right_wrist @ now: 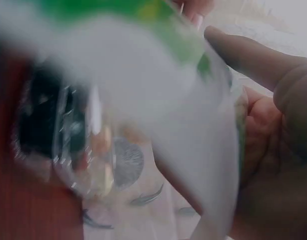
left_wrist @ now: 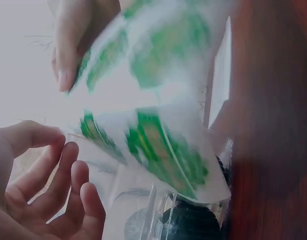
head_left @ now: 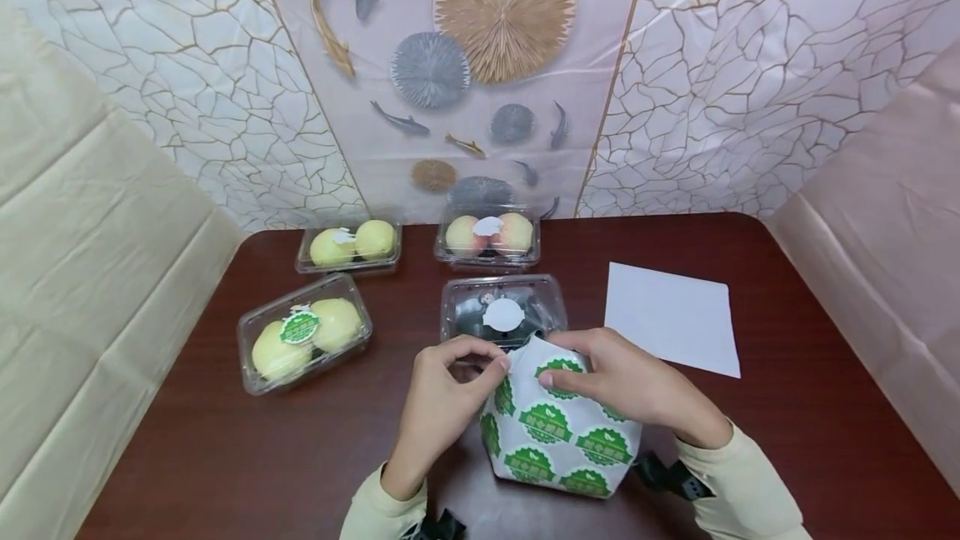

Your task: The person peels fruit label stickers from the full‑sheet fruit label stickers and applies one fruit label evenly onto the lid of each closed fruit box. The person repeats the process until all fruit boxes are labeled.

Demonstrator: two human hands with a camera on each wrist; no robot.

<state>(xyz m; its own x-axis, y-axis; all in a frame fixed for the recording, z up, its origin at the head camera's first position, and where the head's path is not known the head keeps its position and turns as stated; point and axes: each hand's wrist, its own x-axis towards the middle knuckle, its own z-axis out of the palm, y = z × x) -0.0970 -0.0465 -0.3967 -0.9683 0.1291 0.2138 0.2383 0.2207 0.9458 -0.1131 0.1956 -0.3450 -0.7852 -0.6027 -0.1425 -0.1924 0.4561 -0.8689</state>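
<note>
In the head view, white wrapping paper (head_left: 551, 427) with green printed badges stands as a bundle at the front of the table; whatever is inside is hidden. My left hand (head_left: 448, 394) pinches its upper left edge between thumb and index finger, and the other fingers (left_wrist: 88, 200) curl loosely in the left wrist view. Thumb in front and fingers behind, my right hand (head_left: 626, 377) grips the upper right side. Just behind the paper sits a clear plastic box (head_left: 555, 298) of dark contents with a white oval label, partly covered.
A flat white sheet (head_left: 675, 319) lies at the right. Two clear boxes of yellow-green fruit, one nearer (head_left: 306, 332) and one farther (head_left: 352, 244), stand at the left. Another box (head_left: 487, 238) with pinkish fruit is at the back edge, before the patterned backdrop (head_left: 300, 107).
</note>
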